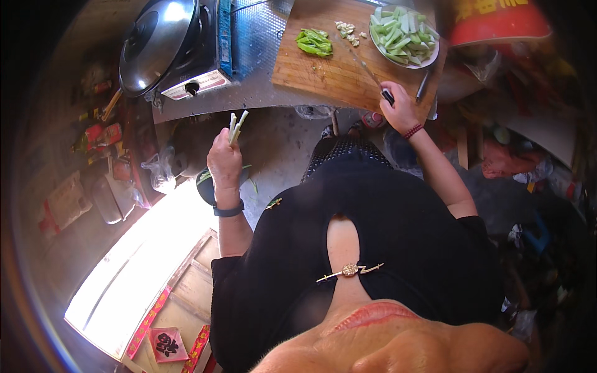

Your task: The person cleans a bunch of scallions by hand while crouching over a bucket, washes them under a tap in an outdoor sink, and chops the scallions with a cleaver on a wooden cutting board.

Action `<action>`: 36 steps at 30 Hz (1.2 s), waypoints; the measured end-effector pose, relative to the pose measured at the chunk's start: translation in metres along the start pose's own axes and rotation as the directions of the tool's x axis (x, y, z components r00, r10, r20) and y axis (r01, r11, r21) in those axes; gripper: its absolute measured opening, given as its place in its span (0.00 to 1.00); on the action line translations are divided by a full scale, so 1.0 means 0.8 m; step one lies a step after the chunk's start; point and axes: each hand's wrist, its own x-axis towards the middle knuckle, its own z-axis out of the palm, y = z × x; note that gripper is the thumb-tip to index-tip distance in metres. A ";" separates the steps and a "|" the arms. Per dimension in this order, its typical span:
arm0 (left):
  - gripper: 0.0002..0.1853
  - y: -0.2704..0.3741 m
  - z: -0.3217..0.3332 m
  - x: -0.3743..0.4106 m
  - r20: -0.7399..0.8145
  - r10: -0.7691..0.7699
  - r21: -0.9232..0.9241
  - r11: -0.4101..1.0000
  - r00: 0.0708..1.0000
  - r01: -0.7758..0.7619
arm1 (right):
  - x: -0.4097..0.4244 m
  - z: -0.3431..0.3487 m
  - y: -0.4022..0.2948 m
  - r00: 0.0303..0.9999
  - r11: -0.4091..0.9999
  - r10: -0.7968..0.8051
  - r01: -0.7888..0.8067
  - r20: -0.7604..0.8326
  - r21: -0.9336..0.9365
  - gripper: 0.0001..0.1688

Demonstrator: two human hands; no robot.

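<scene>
In my left hand (225, 156) several pale green stalk pieces (237, 126) stand upright, held off the counter's front edge. My right hand (399, 105) grips the dark handle of a kitchen knife (361, 63), its blade slanting over the wooden cutting board (345, 88). On the board lie sliced green peppers (315, 42) at the left and chopped garlic (347, 31) near the blade. A white plate (437, 51) heaped with cut pale green vegetable pieces (403, 35) sits at the board's right. Below it rests a slim dark-handled tool (422, 86), its kind unclear.
A gas stove (196, 86) bearing a lidded wok (156, 42) stands left of the board. Under my left wrist, on the floor side, is a dark container (205, 189) with green scraps. A red object (503, 23) with yellow writing is at the upper right.
</scene>
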 end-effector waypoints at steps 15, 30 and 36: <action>0.05 0.036 0.008 -0.012 0.054 0.023 -0.004 1.000 0.998 -0.023 | 0.099 0.036 0.045 0.990 0.995 0.053 -0.064 -0.129 -0.078 0.13; 0.04 0.035 0.010 -0.030 0.040 0.023 -0.033 0.999 0.999 -0.021 | 0.113 0.041 0.015 0.904 0.971 -0.188 0.230 0.383 -0.067 0.15; 0.07 0.052 0.017 -0.032 0.033 0.103 0.026 0.994 0.994 -0.104 | 0.168 0.052 0.033 0.928 0.944 -0.241 0.292 0.284 -0.154 0.16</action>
